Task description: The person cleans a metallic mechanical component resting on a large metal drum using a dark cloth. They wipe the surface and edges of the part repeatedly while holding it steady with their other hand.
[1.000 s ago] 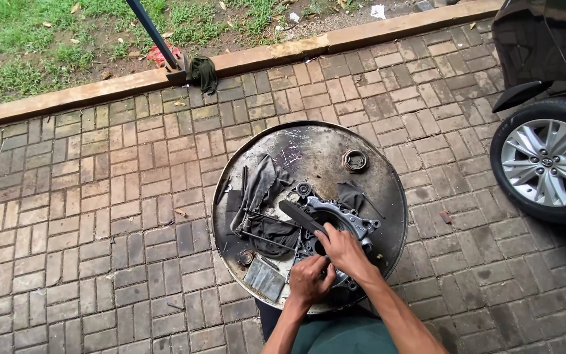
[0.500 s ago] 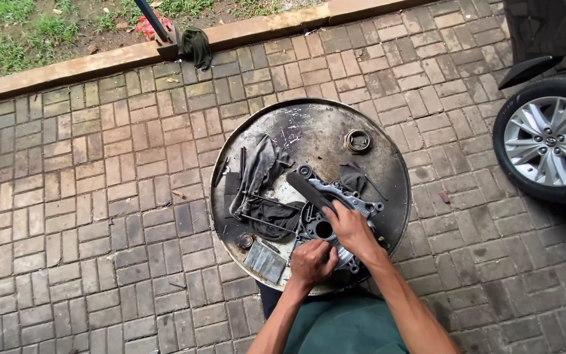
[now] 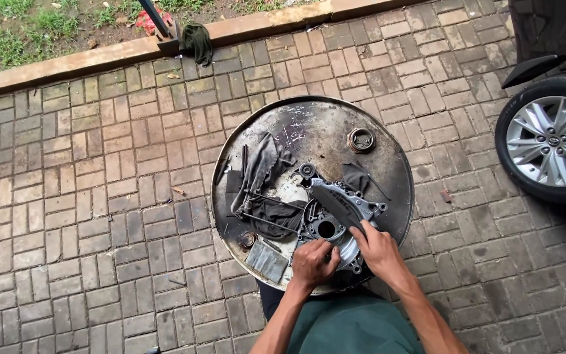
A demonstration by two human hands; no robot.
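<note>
Since a moment ago, your right hand has slid down and to the right along the metal engine cover, and the flat dark tool it is gripping now points up and to the left across the top of that part instead of lying further to the left. Your right hand is closing around the lower end of the tool, fingers wrapped on it. Your left hand is resting just beside it, to its left, fingers curled and pressing on the lower edge of the engine cover; whether it is pinching something small is too hidden to tell. The engine cover is lying flat directly in front of both hands, on the top of a round, rusty metal drum, with its round centre hole just above your left hand. Further left of your left hand, a dark greasy rag is lying crumpled on the drum top with thin metal rods crossing it. Just beside your left hand, to its left, a small grey rectangular block is sitting near the drum's edge, with a small round ring just beyond it. Well above your right hand, a rusty round seal is lying near the drum's far edge. Well off to the right of your right hand, a car wheel is standing on the brick paving.
</note>
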